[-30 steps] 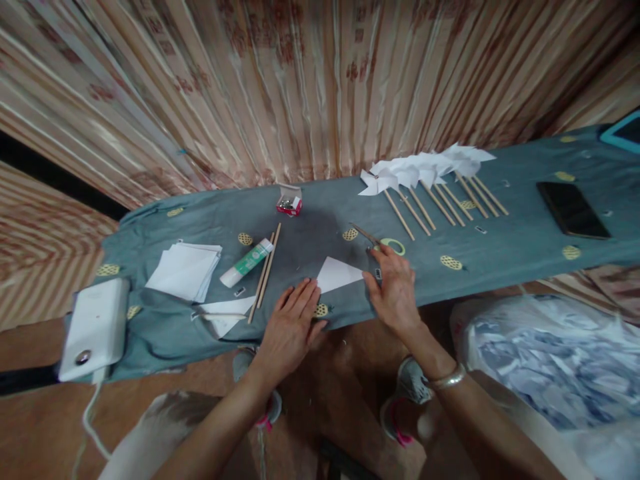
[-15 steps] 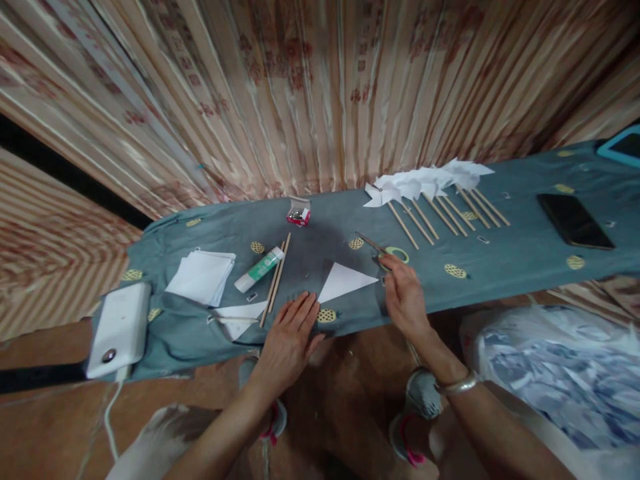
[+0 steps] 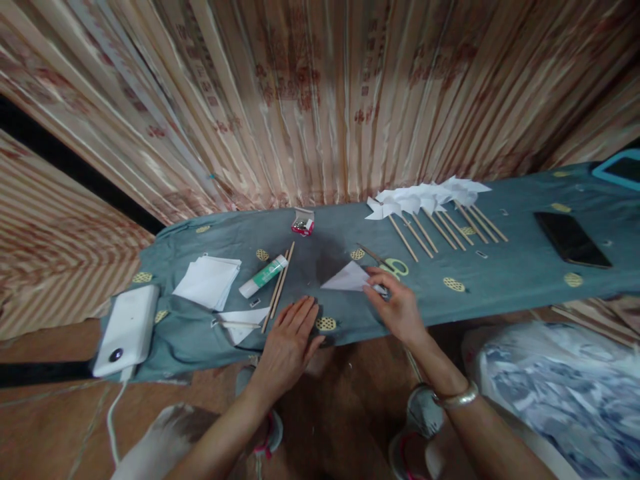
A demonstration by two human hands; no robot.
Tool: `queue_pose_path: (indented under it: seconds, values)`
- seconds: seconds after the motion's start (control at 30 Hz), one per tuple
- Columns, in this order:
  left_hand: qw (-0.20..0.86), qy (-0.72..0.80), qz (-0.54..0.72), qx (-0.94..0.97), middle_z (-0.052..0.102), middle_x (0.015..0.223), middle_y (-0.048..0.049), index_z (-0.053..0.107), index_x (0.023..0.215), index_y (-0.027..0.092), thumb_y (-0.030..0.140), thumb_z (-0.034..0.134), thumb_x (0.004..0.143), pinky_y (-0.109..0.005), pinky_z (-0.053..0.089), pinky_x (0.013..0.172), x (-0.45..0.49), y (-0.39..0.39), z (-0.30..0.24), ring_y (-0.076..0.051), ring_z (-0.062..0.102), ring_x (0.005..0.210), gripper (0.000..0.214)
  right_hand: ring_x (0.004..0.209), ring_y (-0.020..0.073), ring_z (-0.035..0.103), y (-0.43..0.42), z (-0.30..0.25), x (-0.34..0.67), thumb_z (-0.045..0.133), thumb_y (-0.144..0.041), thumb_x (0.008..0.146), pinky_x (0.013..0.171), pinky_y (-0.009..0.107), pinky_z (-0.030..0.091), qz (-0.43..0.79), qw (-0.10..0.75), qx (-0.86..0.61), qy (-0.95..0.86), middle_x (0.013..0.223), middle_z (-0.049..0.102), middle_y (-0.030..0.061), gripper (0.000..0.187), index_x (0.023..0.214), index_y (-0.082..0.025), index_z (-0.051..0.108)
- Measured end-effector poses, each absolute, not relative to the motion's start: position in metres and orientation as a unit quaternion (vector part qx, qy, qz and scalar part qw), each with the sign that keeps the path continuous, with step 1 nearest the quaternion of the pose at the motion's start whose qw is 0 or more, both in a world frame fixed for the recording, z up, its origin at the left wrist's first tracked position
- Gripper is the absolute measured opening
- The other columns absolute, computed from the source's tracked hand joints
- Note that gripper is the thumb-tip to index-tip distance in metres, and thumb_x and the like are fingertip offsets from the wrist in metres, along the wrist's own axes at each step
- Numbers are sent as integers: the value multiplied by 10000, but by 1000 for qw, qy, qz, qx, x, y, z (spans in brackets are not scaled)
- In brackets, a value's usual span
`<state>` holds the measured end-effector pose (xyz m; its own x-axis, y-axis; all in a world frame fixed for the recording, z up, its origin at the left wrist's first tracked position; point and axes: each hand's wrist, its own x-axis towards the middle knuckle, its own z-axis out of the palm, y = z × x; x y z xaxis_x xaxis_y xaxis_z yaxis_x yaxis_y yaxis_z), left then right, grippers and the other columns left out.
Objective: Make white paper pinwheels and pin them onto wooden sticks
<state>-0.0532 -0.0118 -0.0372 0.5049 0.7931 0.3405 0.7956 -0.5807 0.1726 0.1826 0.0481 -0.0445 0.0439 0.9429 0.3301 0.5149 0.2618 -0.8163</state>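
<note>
My right hand [image 3: 397, 307] pinches the right corner of a folded white paper triangle [image 3: 346, 277], which appears tilted up from the cloth. Just beyond those fingers lie scissors [image 3: 396, 267] with light green handles. My left hand [image 3: 291, 337] rests flat near the table's front edge, fingers stretched out and holding nothing. Left of it are two wooden sticks [image 3: 279, 287], a green and white glue stick [image 3: 263, 276] and a white paper piece [image 3: 243, 323] with a thin stick across it. A stack of white paper squares [image 3: 207, 281] lies farther left.
Several paper pinwheels [image 3: 430, 199] on sticks line the back of the cloth-covered table [image 3: 330, 247]. A small red box [image 3: 303, 223] with shiny pieces stands behind. A black phone [image 3: 573, 239] lies right, a white power bank [image 3: 127, 330] left. A bag of paper scraps [image 3: 555, 387] sits below.
My right hand has moved from the scissors to the paper triangle and taken its right corner, shifting and tilting it. The left hand stays flat on the cloth. The view has tipped slightly upward.
</note>
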Motion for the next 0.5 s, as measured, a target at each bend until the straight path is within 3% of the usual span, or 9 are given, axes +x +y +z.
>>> queue_pose_path:
  seconds: [0.1, 0.23, 0.4, 0.5]
  values:
    - [10, -457, -237, -857, 529, 1357, -188, 381, 1371, 125, 260, 519, 910, -475, 434, 1028, -47, -6, -33, -273, 465, 1296, 500, 1023, 241, 644, 47, -39, 182, 571, -313, 846, 901, 406, 485, 193, 479, -578, -631, 1123, 678, 96, 99, 855, -226, 617]
    - [16, -455, -266, -850, 469, 1403, -203, 318, 1416, 123, 205, 510, 904, -456, 409, 1051, -32, -1, -26, -266, 395, 1348, 553, 969, 249, 648, 38, -33, 172, 544, -295, 885, 887, 415, 495, 126, 422, -539, -718, 990, 704, 95, 120, 881, -218, 636]
    - [42, -420, -273, -864, 529, 1369, -139, 422, 1368, 159, 114, 424, 913, -452, 324, 1101, -16, 6, -23, -239, 386, 1352, 457, 885, 250, 635, 23, -30, 158, 466, -237, 915, 804, 405, 529, 109, 352, -474, -800, 963, 693, 123, 189, 957, -168, 637]
    - [48, -398, -266, -877, 599, 1298, -103, 488, 1316, 156, 112, 402, 924, -459, 255, 1130, -11, 9, -26, -230, 408, 1330, 404, 931, 248, 631, 17, -30, 153, 411, -160, 895, 849, 403, 526, 127, 342, -462, -808, 974, 680, 136, 236, 981, -155, 631]
